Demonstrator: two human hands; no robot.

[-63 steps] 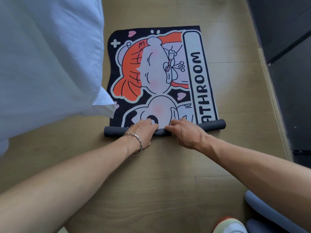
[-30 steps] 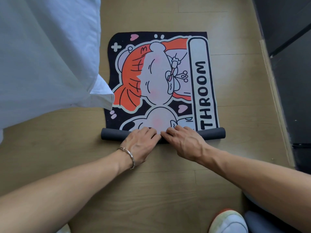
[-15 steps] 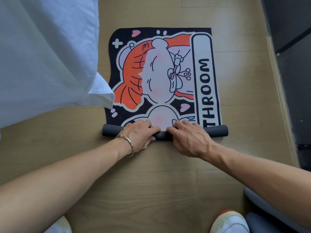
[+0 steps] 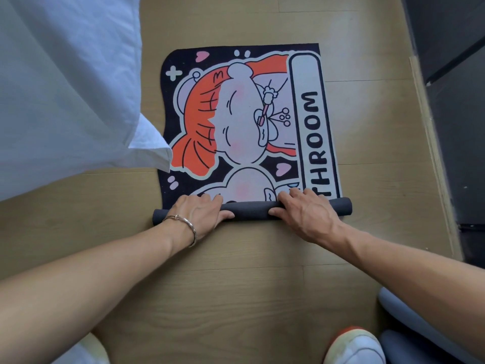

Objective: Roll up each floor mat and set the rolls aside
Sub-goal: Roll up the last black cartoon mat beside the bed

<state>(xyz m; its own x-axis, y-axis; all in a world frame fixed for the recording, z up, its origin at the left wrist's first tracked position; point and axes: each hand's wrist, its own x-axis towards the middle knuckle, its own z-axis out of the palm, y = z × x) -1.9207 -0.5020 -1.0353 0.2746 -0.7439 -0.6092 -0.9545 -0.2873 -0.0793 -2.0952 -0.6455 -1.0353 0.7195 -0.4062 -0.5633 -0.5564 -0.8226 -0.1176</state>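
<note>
I am holding the dark grey rolled end [image 4: 249, 210] of the black cartoon floor mat [image 4: 236, 122] with both hands. My left hand [image 4: 199, 214] is curling its fingers over the top of the roll, with the thumb on the near side. My right hand [image 4: 304, 214] is gripping it the same way, a little further along. The rest of the mat is lying flat on the wooden floor [image 4: 236, 285], and a white cloth [image 4: 65, 88] is hanging over its left edge
</note>
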